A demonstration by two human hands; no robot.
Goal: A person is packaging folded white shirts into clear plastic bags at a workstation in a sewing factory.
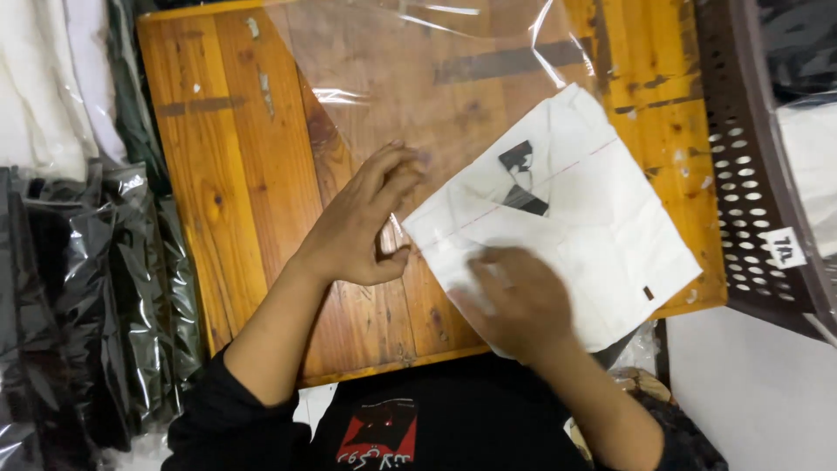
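Left to right: bagged dark garments stacked beside the wooden table. Your left hand pinches the clear plastic bag at its mouth. Your right hand, blurred, lies flat and open on the folded white shirt at the table's near right. A brown perforated crate stands rightmost.

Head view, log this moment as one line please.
left hand: holding clear plastic bag | right hand: flat on folded white shirt | surface: wooden table
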